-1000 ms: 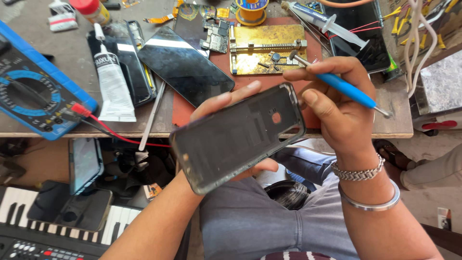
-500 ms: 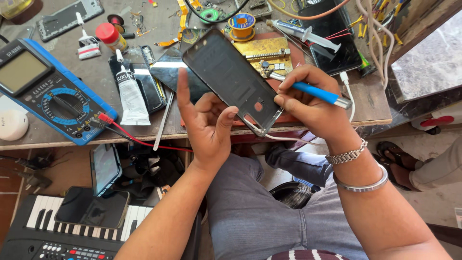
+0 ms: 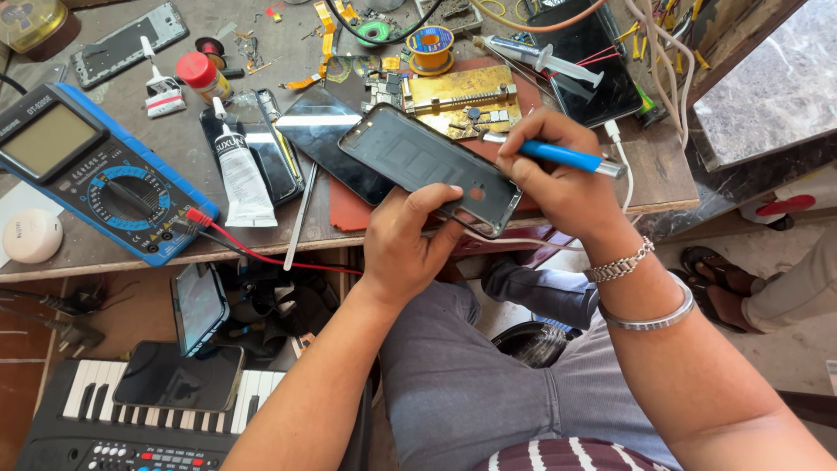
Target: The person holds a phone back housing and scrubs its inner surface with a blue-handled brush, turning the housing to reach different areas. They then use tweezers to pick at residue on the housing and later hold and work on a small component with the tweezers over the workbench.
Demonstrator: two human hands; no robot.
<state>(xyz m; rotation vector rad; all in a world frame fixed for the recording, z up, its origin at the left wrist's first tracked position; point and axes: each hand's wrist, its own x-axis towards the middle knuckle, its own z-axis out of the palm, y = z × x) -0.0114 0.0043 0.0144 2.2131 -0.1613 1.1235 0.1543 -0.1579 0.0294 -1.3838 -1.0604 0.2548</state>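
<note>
Lying at the far left of the workbench (image 3: 131, 253), at about nine o'clock from the hands, a blue digital multimeter (image 3: 96, 170) rests flat with its red probe lead (image 3: 261, 255) trailing off the bench edge. Just beside it, toward three o'clock, a white glue tube (image 3: 240, 174) lies across a dark phone (image 3: 261, 157), with a thin metal spudger (image 3: 301, 218) next to them. At seven o'clock, below the bench, two phones (image 3: 179, 375) sit on a black electronic keyboard (image 3: 105, 419).

At the centre, the left hand (image 3: 405, 249) grips the lower end of a dark grey phone back cover (image 3: 432, 166), thumb pressed on its inner face and fingers curled underneath; the cover tilts up toward eleven o'clock, held just above the near bench edge and a red mat (image 3: 349, 214). Beyond it, at twelve o'clock, a brass board-holding fixture (image 3: 462, 96) sits on the bench beside a spool of solder wire (image 3: 431, 44).

At three o'clock from the cover, the right hand (image 3: 567, 187) is closed around a blue-handled tool (image 3: 562, 157) in a pen-like grasp, fingers touching the cover's right edge; the tool's working end is hidden, so its type cannot be told. A metal watch (image 3: 621, 262) and a bangle (image 3: 654, 314) circle that wrist. At one o'clock, a syringe (image 3: 540, 59) lies over a black tablet (image 3: 593, 70).
</note>
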